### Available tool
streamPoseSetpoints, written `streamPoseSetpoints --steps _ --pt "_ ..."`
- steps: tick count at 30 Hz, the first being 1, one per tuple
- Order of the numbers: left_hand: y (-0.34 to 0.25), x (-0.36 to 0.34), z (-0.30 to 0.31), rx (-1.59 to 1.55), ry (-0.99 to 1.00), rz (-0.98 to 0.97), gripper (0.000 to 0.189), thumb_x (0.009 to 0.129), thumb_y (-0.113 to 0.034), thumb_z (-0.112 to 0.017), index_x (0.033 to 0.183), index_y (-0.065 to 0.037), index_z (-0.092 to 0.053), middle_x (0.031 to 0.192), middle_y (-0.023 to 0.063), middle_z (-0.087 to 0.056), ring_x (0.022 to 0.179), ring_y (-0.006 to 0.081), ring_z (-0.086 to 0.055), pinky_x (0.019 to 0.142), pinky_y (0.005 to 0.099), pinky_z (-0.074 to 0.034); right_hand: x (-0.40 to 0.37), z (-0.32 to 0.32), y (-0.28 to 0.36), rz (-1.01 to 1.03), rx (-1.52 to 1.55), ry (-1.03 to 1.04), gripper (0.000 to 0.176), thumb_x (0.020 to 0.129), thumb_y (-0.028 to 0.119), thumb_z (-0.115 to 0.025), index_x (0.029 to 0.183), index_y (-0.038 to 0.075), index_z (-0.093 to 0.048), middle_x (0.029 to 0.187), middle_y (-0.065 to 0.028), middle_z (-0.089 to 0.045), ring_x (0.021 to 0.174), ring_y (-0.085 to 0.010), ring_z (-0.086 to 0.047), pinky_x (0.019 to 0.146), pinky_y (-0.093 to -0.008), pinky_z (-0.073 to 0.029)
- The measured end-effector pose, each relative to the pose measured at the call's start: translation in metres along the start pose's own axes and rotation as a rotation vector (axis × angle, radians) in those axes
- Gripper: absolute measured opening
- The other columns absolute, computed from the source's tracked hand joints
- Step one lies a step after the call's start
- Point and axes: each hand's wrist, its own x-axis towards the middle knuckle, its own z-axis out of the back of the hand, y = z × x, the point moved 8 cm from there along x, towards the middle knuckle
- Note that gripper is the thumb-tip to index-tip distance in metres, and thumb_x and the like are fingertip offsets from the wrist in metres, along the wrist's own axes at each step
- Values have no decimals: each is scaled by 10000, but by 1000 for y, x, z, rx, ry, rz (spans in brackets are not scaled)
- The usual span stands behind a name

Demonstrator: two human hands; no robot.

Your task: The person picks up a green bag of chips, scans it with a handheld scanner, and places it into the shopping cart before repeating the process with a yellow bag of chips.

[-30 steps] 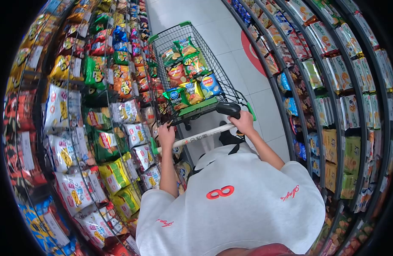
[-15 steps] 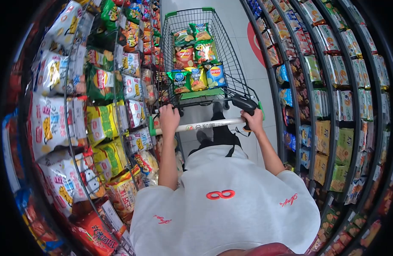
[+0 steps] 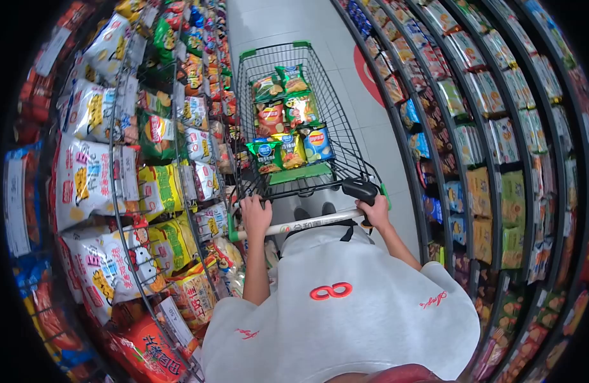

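A shopping cart point(image 3: 336, 96) of dark wire with green corners stands in front of me. My left hand point(image 3: 255, 214) is closed round the left part of its white handle point(image 3: 307, 225). Near the handle's other end, my right hand point(image 3: 375, 210) is wrapped round the bar, close beside a black scanner-like device point(image 3: 360, 189) that partly covers the grip. Several bags of chips lie in the basket, among them a red bag point(image 3: 270, 116), a blue bag point(image 3: 317, 143) and a yellow bag point(image 3: 290, 150). A green flap point(image 3: 299, 173) lies at the basket's near end.
Shelves of snack bags line the left side close to my arm, with a white bag point(image 3: 90, 179) and a red bag point(image 3: 151, 351) near. On the right, more racks hold packaged snacks point(image 3: 480, 198). Pale floor tiles point(image 3: 269, 22) run ahead, with a red floor marking point(image 3: 369, 80).
The cart and both hands appear lower in view, and the cart sits slightly further left. My feet have shifted and now show close together below the handle. Both hands keep their hold.
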Motion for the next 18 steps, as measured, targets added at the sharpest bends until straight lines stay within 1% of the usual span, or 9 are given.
streamPoseSetpoints --steps 2,3,4,5,6,9,10,13,18 --pt "3 -7 -2 8 7 -10 330 833 -303 -710 1002 -30 -635 1020 167 -577 1100 366 -510 933 481 -447 -7 1 0 -26 -50 -2 265 745 273 -746 866 37 -750 655 -88 -692 596 -211 -668 618 -339 -510" --pt "2 -8 -2 11 12 -14 348 832 -321 -717 1007 -31 -637 1019 167 -577 1101 367 -508 938 482 -444 -11 2 -1 -27 -27 -28 279 736 304 -753 844 47 -755 637 -91 -686 588 -231 -670 616 -353 -514" --pt "4 -11 -3 5 55 21 399 826 -373 -735 1013 -33 -642 1019 166 -576 1106 368 -504 954 476 -435 -15 3 -2 -27 -4 -51 295 727 335 -760 822 56 -760 618 -95 -680 581 -251 -671 613 -367 -519" --pt "5 -13 -4 8 66 19 405 825 -381 -738 1010 -34 -643 1020 165 -577 1109 367 -504 957 473 -433 -17 4 -2 -23 17 -72 312 718 365 -766 801 65 -765 600 -98 -674 574 -271 -672 611 -380 -523" --pt "7 -14 -5 9 72 18 412 824 -390 -741 1007 -34 -643 1021 165 -577 1112 366 -504 959 470 -432 -20 8 8 -4 8 -82 316 713 372 -766 778 63 -764 602 -94 -679 578 -269 -677 611 -380 -526" --pt "8 -15 -7 10 72 12 435 820 -420 -749 1001 -37 -650 1019 164 -579 1123 362 -506 962 463 -428 -19 2 -6 -73 4 -23 332 700 380 -769 753 52 -759 600 -112 -671 578 -284 -675 604 -385 -523" --pt "9 -13 -9 14 74 9 434 821 -421 -748 1002 -38 -651 1020 163 -580 1122 361 -508 960 462 -429 -20 6 -1 -24 -28 -71 356 686 387 -771 735 35 -751 604 -140 -663 580 -309 -669 598 -394 -518" --pt "10 -8 -9 37 55 -17 432 830 -425 -741 1009 -40 -659 1021 163 -587 1114 361 -517 955 461 -429 -15 3 -5 -74 -18 -54 384 679 396 -773 745 20 -745 603 -160 -650 585 -332 -662 600 -406 -514" --pt "9 12 -10 54 56 -27 432 831 -431 -741 1005 -42 -668 1018 163 -597 1109 358 -523 958 459 -429 5 1 -1 -31 -41 -76 398 691 394 -770 792 9 -745 605 -162 -645 605 -338 -664 617 -417 -509"
